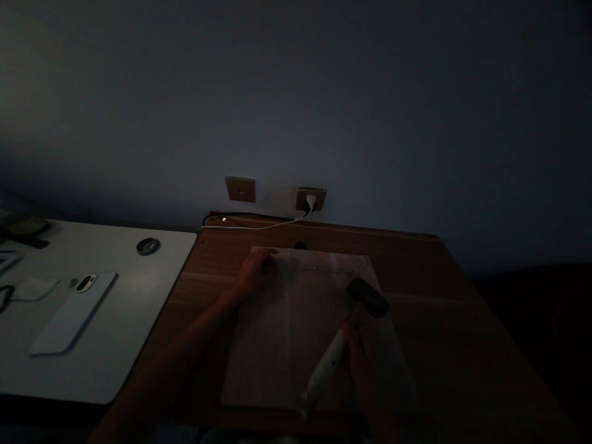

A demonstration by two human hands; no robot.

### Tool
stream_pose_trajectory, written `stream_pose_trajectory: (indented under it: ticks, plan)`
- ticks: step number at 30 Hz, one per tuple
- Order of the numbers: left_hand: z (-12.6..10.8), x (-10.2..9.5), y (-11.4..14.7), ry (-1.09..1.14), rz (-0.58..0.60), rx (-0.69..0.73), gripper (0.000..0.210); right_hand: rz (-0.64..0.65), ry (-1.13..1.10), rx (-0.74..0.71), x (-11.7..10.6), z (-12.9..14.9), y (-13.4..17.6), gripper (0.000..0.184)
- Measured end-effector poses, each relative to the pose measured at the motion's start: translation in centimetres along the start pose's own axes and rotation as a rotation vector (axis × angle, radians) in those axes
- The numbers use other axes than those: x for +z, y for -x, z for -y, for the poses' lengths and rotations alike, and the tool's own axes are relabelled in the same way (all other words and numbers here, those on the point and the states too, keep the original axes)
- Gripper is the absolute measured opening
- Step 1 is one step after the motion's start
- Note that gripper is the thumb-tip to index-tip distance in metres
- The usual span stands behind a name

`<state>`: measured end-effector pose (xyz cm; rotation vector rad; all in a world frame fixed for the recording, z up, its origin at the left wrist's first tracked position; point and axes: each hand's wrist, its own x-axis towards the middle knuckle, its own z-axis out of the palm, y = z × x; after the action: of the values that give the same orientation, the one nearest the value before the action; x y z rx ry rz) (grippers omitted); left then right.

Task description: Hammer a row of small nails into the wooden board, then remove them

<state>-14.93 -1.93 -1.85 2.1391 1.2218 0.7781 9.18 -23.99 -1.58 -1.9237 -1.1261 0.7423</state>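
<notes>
Grasping a hammer (327, 365) by its pale handle, the right grip (355, 345) has the butt end below it to the left and the dark head just above it to the right. Beneath this grip lies a flat board (268, 351) on the wooden table (462, 339). Beyond and left of the right grip, the left grip (256, 271) rests at the board's far left corner; the gloom hides whether its fingers pinch anything. Just right of the left grip, small studs (315, 268) form a line on the board. Well left of both grips, a phone (74, 317) and a roll of tape (148, 246) lie on a white table (124, 320). Beyond the left grip, a white cable (259, 229) leads to a wall socket (320, 201).
</notes>
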Motion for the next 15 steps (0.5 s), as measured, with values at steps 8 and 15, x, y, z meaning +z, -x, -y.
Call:
stream_pose_trajectory:
  ticks: [8,15]
  plan:
    - [-0.7,-1.9,2.7,-0.172,-0.185,0.024,0.028,0.126,-0.134,0.236,0.9,2.8,0.5,0.052]
    - [-1.1,-4.7,12.5,-0.523,-0.106,0.024,0.043,0.043,0.04,0.072,-2.0,2.1,1.1,0.056]
